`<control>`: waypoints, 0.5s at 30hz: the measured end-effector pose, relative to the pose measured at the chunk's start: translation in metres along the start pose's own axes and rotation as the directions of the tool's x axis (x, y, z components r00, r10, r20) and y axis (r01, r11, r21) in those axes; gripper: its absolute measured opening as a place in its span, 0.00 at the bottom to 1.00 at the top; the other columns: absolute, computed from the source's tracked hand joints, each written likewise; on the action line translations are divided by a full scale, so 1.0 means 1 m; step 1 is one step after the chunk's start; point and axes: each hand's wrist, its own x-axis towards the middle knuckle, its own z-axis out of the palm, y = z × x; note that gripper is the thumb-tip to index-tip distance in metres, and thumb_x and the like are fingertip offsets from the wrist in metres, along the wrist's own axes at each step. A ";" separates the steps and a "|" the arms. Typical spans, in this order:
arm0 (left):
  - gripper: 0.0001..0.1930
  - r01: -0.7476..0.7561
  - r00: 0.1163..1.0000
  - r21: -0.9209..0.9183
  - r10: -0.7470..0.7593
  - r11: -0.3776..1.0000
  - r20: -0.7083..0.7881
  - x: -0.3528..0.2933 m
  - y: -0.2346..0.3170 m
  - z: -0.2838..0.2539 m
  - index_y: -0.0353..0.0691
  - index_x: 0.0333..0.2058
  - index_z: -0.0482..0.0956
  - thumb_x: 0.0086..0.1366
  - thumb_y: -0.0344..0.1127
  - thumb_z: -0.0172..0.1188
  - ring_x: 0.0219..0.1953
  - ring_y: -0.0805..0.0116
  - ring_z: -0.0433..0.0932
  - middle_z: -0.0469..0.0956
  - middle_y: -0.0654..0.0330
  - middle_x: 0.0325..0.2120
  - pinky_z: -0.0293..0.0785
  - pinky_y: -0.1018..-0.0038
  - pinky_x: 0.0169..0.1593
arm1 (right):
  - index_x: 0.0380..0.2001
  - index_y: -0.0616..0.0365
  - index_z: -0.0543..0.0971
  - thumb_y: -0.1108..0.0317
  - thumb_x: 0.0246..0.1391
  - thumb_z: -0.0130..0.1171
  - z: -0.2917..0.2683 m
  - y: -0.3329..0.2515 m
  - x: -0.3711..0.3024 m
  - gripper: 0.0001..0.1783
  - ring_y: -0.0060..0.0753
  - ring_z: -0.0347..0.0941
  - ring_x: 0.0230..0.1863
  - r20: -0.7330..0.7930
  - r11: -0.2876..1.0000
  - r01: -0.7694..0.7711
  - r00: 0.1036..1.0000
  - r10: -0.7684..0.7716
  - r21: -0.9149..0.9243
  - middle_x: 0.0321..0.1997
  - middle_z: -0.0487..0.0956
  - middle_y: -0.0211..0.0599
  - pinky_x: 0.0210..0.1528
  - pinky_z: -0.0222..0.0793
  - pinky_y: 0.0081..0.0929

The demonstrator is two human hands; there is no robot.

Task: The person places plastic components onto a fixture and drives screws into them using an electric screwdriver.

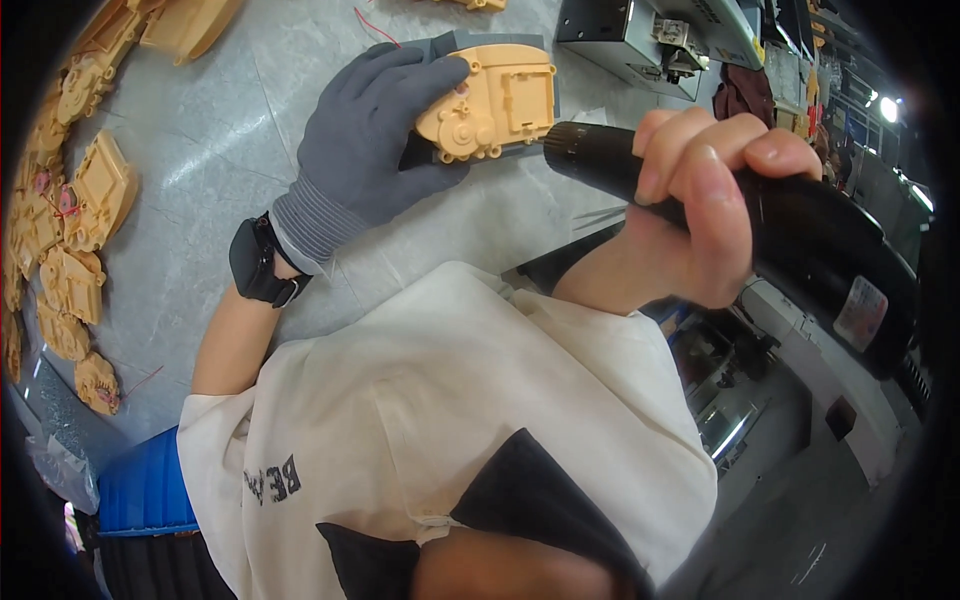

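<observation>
My left hand point(370, 130), in a grey knit glove, grips an orange-yellow plastic housing point(510, 95) near the top middle. One finger presses on the housing's left end and the thumb lies beneath it. The housing sits on a dark grey block point(440, 45), mostly hidden by it and the glove. My bare right hand point(700, 195) is wrapped round a black corded electric screwdriver point(800, 220) with a ribbed collar. Its collar end points left, at the housing's lower right corner. No bit can be made out, nor whether the tip touches.
Several similar plastic housings point(100, 190) lie along the left of the grey table point(210, 210), some with thin red wires. A metal machine point(640, 45) stands at the back right. A blue bin point(150, 485) is at lower left.
</observation>
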 end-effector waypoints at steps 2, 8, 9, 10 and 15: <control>0.34 -0.003 1.000 -0.010 0.003 1.000 -0.001 0.000 0.000 -0.001 0.47 0.50 0.66 0.41 0.39 0.69 0.49 0.55 0.69 0.71 0.55 0.46 0.64 0.61 0.55 | 0.38 0.59 0.66 0.78 0.40 0.46 -0.001 0.000 -0.001 0.17 0.30 0.61 0.14 0.015 1.000 0.001 1.000 -0.001 0.008 0.16 0.65 0.36 0.27 0.61 0.35; 0.34 -0.010 0.999 0.023 0.009 1.000 0.037 -0.003 0.002 -0.004 0.46 0.49 0.67 0.41 0.39 0.69 0.49 0.55 0.70 0.72 0.56 0.45 0.64 0.60 0.55 | 0.52 0.63 0.59 0.74 0.45 0.48 -0.044 -0.001 0.003 0.28 0.28 0.64 0.15 0.151 0.989 0.057 0.986 -0.077 0.134 0.18 0.67 0.34 0.26 0.64 0.35; 0.34 -0.020 0.998 0.021 0.018 1.000 0.067 0.002 -0.002 -0.002 0.46 0.49 0.67 0.41 0.39 0.69 0.49 0.54 0.70 0.72 0.57 0.45 0.64 0.60 0.55 | 0.52 0.63 0.60 0.74 0.44 0.48 -0.056 -0.006 0.011 0.28 0.28 0.64 0.15 0.025 0.982 0.119 0.992 -0.124 0.149 0.17 0.66 0.34 0.27 0.64 0.36; 0.34 -0.025 0.998 0.023 0.024 0.999 0.061 0.002 -0.002 -0.002 0.46 0.49 0.67 0.41 0.39 0.69 0.49 0.54 0.70 0.72 0.57 0.45 0.64 0.60 0.55 | 0.52 0.63 0.61 0.74 0.44 0.47 -0.064 -0.013 0.014 0.28 0.28 0.64 0.15 -0.099 0.972 0.171 0.983 -0.157 0.160 0.17 0.66 0.34 0.28 0.64 0.36; 0.34 0.006 0.998 0.033 -0.008 0.999 0.056 0.002 0.004 -0.001 0.46 0.50 0.67 0.41 0.40 0.68 0.49 0.54 0.69 0.72 0.57 0.45 0.64 0.60 0.55 | 0.43 0.64 0.68 0.79 0.39 0.51 -0.108 0.008 0.085 0.22 0.32 0.67 0.16 -0.397 0.978 0.172 0.894 -0.206 -0.119 0.17 0.70 0.37 0.29 0.68 0.32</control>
